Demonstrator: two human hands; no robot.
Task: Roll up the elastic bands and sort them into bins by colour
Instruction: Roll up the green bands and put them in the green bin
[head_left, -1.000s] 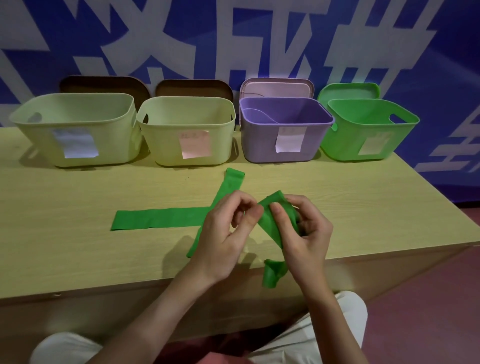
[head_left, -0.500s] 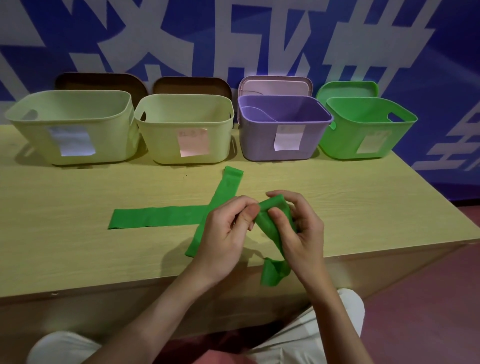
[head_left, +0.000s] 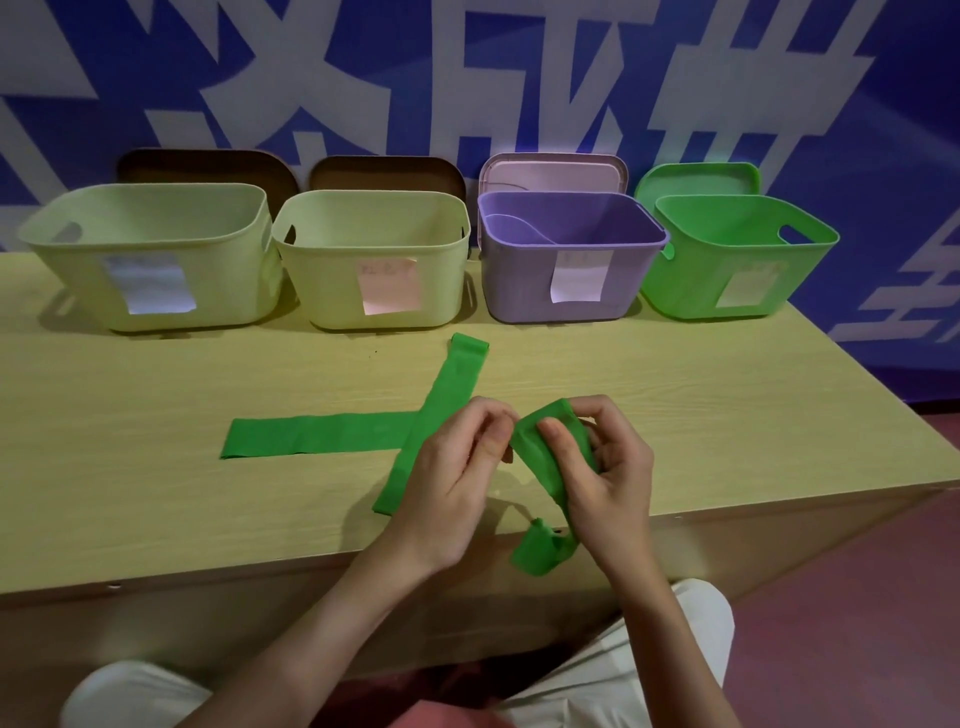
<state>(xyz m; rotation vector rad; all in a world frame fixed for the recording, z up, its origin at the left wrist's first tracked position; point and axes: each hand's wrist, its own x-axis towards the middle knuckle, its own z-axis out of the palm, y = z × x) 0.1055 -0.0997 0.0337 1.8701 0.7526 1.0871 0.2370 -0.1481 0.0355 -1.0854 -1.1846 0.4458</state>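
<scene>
Both hands work 1 green elastic band (head_left: 540, 457) above the table's (head_left: 156, 493) near edge — right hand (head_left: 608, 467) gripping the bunched top, left hand (head_left: 457, 478) pinching its edge, likely starting the roll; its tail dangles at 6 o'clock. 2 more green bands (head_left: 311, 436) lie crossed at 10 o'clock, waiting. Farther back, 4 bins: the green bin (head_left: 737, 265) at 1 o'clock looks the likely target — contents of all 4 hidden.
</scene>
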